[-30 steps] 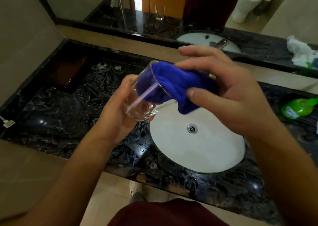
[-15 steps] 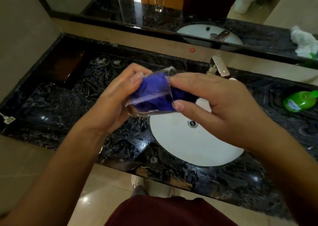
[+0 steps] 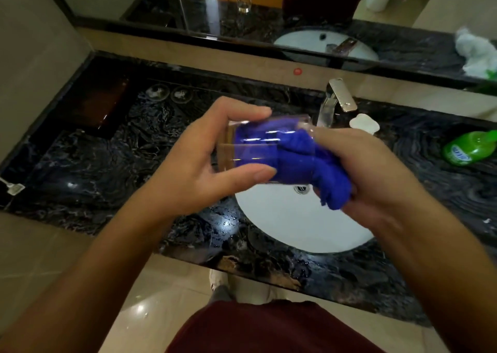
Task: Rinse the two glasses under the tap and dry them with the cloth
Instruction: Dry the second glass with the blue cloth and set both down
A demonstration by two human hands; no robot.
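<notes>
Above the white sink, glass held sideways, left hand grip curled round its base end. Blue cloth stuffed into its mouth, pinched by right hand grip. Tap just behind, on the table.

I can read no text here. The green bottle lying on the counter to my right carries a white and blue label, but its print is too blurred and small for me to make out any word.
</notes>
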